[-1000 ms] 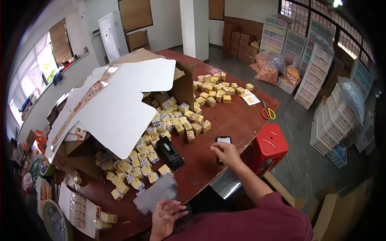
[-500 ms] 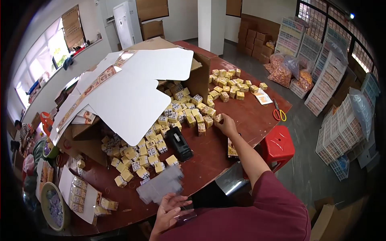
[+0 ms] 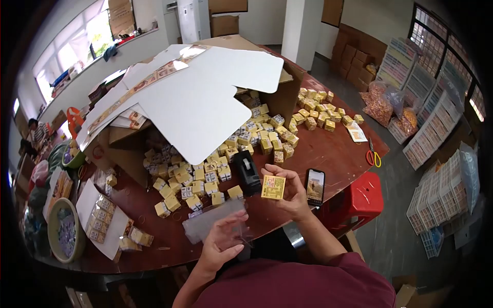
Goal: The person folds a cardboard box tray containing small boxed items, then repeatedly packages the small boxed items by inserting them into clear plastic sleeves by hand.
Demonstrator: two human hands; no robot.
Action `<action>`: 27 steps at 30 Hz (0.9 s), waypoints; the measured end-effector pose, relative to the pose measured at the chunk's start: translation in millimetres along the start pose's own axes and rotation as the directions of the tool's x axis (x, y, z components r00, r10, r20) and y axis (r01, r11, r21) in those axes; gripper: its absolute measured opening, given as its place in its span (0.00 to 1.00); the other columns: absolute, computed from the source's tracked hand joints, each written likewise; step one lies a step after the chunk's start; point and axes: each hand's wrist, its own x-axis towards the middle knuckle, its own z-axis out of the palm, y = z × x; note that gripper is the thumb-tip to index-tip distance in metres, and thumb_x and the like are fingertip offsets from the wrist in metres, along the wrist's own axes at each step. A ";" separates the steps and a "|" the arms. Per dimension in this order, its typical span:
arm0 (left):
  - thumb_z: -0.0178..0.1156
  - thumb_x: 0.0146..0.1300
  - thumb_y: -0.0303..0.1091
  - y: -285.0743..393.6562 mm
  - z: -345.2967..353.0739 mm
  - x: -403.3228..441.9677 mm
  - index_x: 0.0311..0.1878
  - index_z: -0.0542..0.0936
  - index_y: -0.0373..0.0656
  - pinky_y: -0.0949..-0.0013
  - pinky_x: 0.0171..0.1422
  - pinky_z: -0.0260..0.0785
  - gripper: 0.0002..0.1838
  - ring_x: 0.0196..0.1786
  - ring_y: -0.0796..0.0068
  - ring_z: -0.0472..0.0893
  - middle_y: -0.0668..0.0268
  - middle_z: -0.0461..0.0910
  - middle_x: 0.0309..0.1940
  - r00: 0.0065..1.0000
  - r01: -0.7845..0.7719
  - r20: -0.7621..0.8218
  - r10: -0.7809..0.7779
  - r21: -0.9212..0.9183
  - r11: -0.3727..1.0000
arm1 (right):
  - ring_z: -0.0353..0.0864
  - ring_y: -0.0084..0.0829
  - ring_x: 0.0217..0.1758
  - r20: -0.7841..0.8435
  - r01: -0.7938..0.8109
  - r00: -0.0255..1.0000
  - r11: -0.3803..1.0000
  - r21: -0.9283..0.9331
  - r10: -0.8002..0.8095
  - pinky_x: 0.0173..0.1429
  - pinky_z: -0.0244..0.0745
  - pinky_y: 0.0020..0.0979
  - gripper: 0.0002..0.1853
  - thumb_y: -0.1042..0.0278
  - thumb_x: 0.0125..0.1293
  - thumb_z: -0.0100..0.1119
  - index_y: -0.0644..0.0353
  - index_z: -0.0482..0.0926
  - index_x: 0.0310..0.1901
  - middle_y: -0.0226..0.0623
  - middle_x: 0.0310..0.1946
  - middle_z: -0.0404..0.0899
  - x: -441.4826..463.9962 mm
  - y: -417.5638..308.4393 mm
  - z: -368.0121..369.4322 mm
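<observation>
A reddish-brown table (image 3: 334, 146) with a worn, scratched surface carries the black tape dispenser (image 3: 247, 174). Beyond the dispenser and to its left stands a brown cardboard box (image 3: 125, 147), overlaid by smooth white card sheets (image 3: 192, 110) with straight edges and rounded corners. Small yellow boxes (image 3: 197, 177), cube-like and printed, lie heaped to the left of the dispenser and behind it. A red stool (image 3: 365, 192) of glossy plastic stands well to its right, beside the table edge. Far to its left is a pale round basin (image 3: 52, 238) containing purple pieces.

The right hand (image 3: 294, 197) is just right of the dispenser and nearer the wearer. Its thumb and fingers are closed about one small carton. The left hand (image 3: 220, 249) is nearer the wearer than the dispenser and slightly left, palm turned inward, fingers loosely curved and thumb apart. Thin clear film shows at its fingertips; whether it is gripped cannot be determined.

Translucent plastic sleeves (image 3: 202, 223), flat and overlapping, lie to the near left of the dispenser. A phone (image 3: 315, 186), screen lit, lies to its right; scissors (image 3: 370, 158) with red and yellow handles lie farther right. The held carton (image 3: 272, 187), yellow with printed faces and square edges, is raised above the table just right of the dispenser.
</observation>
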 end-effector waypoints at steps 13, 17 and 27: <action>0.66 0.66 0.22 0.2 5.1 -20.4 0.76 0.62 0.40 0.56 0.85 0.51 0.37 0.85 0.58 0.54 0.57 0.52 0.81 1.000 -0.008 0.018 0.009 -0.052 0.999 | 0.78 0.52 0.68 0.212 0.324 0.945 0.799 -0.506 -0.249 0.70 0.75 0.42 0.25 0.87 0.64 0.64 0.61 0.76 0.62 0.60 0.66 0.73 -22.7 37.9 66.5; 0.68 0.65 0.25 -6.2 -8.7 -20.7 0.75 0.64 0.42 0.50 0.87 0.49 0.37 0.83 0.59 0.57 0.58 0.58 0.79 0.995 -0.095 -0.042 0.090 -0.144 0.985 | 0.78 0.54 0.69 0.313 0.336 0.935 0.694 -0.636 -0.166 0.68 0.77 0.41 0.24 0.86 0.64 0.64 0.65 0.78 0.62 0.63 0.70 0.70 -23.5 11.5 74.8; 0.66 0.64 0.23 20.2 -40.5 -11.1 0.75 0.65 0.37 0.55 0.81 0.59 0.36 0.78 0.64 0.65 0.60 0.53 0.80 0.988 -0.003 0.155 0.011 -0.049 0.999 | 0.81 0.49 0.65 0.325 0.296 0.941 0.704 -0.645 -0.097 0.67 0.78 0.43 0.22 0.81 0.60 0.73 0.63 0.79 0.56 0.56 0.71 0.71 10.7 -41.4 70.1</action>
